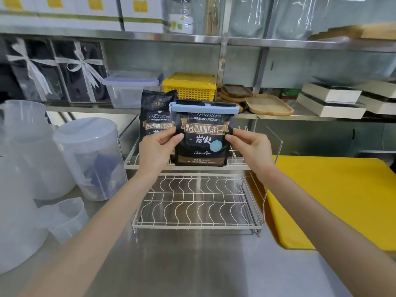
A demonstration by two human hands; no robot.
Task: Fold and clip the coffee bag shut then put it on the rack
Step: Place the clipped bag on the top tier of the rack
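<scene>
Stainless-steel counter (192,264) is seen in the foreground, backed by steel shelving (278,42) loaded with boxes, trays and a yellow basket (189,86). A two-tier wire rack (197,202) is positioned at the counter's centre. A yellow cutting board (334,200) is laid to its right, and translucent plastic pitchers (90,159) are grouped to its left.

The coffee bag (202,136) is held upright above the rack's upper tier, with its lower edge at or just above the tier's front rail; contact cannot be confirmed. Its top is folded over and closed by a light-blue clip (204,108) running across the full width. The bag's left edge is pinched by the left hand (157,150), thumb on the printed face. The right edge is pinched in the same manner by the right hand (249,146). A second coffee bag (156,116), without a clip, is stood on the upper tier just behind and to the left, partly covered by the held bag.
</scene>
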